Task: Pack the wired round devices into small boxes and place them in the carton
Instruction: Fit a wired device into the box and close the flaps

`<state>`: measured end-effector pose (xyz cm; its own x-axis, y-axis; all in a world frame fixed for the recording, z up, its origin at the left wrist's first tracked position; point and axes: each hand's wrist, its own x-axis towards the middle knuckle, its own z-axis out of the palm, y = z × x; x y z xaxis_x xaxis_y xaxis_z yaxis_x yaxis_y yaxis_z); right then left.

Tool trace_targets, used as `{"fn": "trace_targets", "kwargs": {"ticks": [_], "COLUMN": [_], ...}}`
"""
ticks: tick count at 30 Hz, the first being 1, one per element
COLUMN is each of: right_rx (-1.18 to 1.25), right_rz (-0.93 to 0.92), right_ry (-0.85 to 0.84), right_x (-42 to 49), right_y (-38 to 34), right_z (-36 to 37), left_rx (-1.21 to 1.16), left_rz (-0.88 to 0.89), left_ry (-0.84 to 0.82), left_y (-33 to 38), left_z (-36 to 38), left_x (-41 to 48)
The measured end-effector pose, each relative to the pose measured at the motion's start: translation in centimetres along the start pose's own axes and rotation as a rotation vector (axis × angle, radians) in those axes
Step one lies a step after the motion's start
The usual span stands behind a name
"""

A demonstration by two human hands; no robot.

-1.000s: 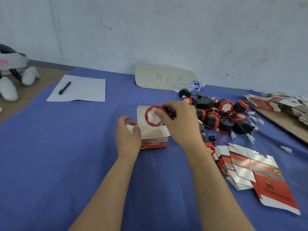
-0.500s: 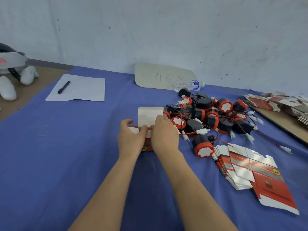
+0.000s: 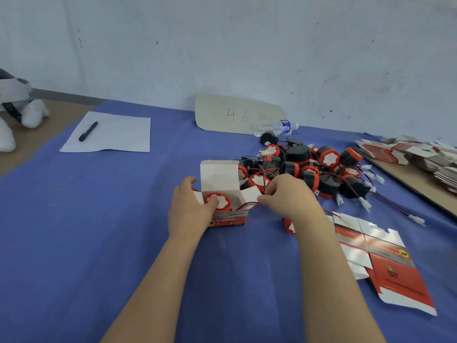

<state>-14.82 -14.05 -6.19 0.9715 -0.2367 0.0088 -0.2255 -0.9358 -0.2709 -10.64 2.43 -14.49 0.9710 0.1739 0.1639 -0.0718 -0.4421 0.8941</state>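
A small red and white box (image 3: pixel 231 217) stands open on the blue cloth, its lid flap (image 3: pixel 218 175) upright. Inside sits a round red and black device (image 3: pixel 218 201), white face up. My left hand (image 3: pixel 189 210) grips the box's left side, thumb on the device. A red and black wire (image 3: pixel 246 205) trails out over the box's right edge, where my right hand (image 3: pixel 288 198) pinches it. Behind the box lies a pile of several wired round devices (image 3: pixel 309 169).
A fanned stack of flat unfolded boxes (image 3: pixel 376 253) lies at the right. More flat boxes (image 3: pixel 408 154) sit on a board at the far right. At the back are a cardboard sign (image 3: pixel 237 115), a water bottle (image 3: pixel 275 127), and paper with a pen (image 3: pixel 87 131).
My right hand carried a round device from above the box down into it, then shifted right to the wire. My left hand stayed on the box.
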Motion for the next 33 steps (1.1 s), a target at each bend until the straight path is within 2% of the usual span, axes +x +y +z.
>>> {"fn": "trace_targets", "kwargs": {"ticks": [5, 9, 11, 16, 21, 24, 26, 30, 33], "right_rx": [0.163, 0.329, 0.321, 0.302, 0.548, 0.743, 0.834, 0.841, 1.064], "right_rz": [-0.254, -0.337, -0.36, -0.408, -0.275, -0.145, -0.154, -0.13, -0.094], "right_ry": [-0.186, -0.34, -0.303, 0.004, 0.184, 0.196, 0.162, 0.111, 0.036], "right_x": [-1.1, -1.1, -0.8, 0.2, 1.0, 0.9, 1.2, 1.6, 1.5], "right_y": [-1.6, -2.4, -2.4, -2.1, -2.4, -2.7, -2.7, -2.7, -2.3], "right_z": [-0.1, 0.9, 1.3, 1.8, 4.2, 5.5, 5.7, 5.9, 5.6], "left_rx": [0.001, -0.009, -0.025, -0.055, -0.03, -0.04, -0.041, -0.03, -0.019], "left_rz": [0.011, 0.03, 0.033, 0.01, 0.031, 0.048, 0.056, 0.066, 0.077], "left_ry": [0.003, 0.013, 0.012, 0.0, 0.018, 0.021, 0.029, 0.036, 0.038], "left_y": [0.1, 0.0, 0.0, 0.1, 0.0, 0.1, 0.1, 0.1, 0.1], "left_z": [0.2, 0.2, 0.2, 0.4, 0.5, 0.6, 0.6, 0.7, 0.7], "left_x": [-0.1, -0.1, -0.1, 0.2, 0.1, 0.0, -0.1, -0.1, -0.1]}}
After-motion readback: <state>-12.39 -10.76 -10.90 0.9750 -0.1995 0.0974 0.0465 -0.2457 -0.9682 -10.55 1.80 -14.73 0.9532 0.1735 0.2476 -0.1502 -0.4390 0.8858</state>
